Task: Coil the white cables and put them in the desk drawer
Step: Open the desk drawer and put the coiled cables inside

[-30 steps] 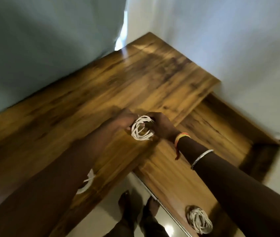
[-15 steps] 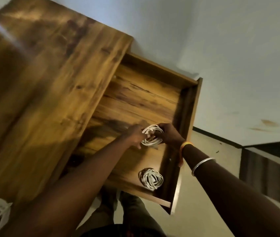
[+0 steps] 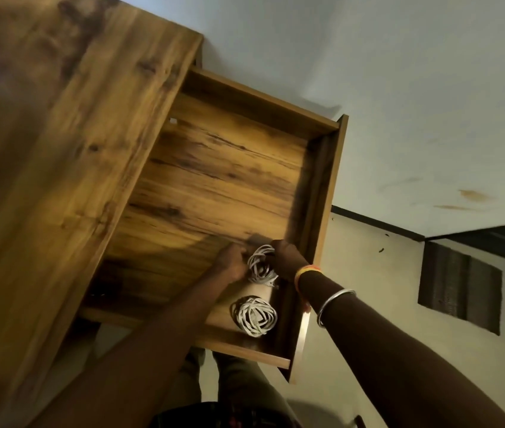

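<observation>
Both hands, left hand point(image 3: 232, 263) and right hand point(image 3: 288, 260), grip a white coil point(image 3: 261, 266) between them inside the drawer point(image 3: 322, 193).

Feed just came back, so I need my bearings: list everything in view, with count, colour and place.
Desk top: one, brown wood, left.
Drawer: one, brown wood, pulled open, centre.
Coiled cable: one, white, lying in the drawer's near right corner.
Held cable coil: one, white, between both hands, low over the drawer floor.
Wall: pale, upper right.
Floor: pale, right.
Dark mat: one, on the floor, right.
Bangle: one, silver, right forearm.
Wristband: one, orange, right wrist.
Left hand: gripping the coil.
Right hand: gripping the coil.
</observation>
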A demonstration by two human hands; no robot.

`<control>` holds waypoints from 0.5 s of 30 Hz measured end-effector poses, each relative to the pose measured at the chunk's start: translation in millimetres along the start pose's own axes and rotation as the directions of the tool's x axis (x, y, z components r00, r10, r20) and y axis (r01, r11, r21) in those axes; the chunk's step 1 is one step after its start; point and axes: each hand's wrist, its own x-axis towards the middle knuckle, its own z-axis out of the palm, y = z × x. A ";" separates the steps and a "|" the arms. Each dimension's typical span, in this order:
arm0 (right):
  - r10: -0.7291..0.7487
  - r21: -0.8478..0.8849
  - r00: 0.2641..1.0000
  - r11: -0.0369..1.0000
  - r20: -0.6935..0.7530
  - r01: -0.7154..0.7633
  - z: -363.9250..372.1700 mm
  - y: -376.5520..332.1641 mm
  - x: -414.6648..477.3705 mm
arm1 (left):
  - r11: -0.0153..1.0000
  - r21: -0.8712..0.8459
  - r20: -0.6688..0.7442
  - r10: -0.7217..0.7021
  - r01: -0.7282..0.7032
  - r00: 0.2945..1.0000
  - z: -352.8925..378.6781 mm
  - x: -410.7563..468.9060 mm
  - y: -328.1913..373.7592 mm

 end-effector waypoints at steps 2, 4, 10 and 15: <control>-0.042 -0.059 0.998 0.997 -0.037 0.040 0.2 -2.5 0.9 | 1.000 -0.010 -0.016 -0.013 0.013 1.000 3.7 2.6 1.8; -0.084 -0.135 0.995 0.988 -0.060 0.075 -1.3 -4.0 0.0 | 0.999 -0.032 -0.040 -0.033 0.032 0.999 7.9 5.7 3.2; -0.104 -0.242 0.994 0.966 -0.023 0.096 -11.9 -10.8 -4.8 | 1.000 -0.009 -0.007 -0.024 0.024 1.000 10.5 5.4 2.3; 0.009 -0.341 0.999 0.940 0.042 0.006 -39.5 -35.6 -6.0 | 1.000 0.009 -0.041 0.001 -0.001 0.999 -21.7 -7.0 -4.8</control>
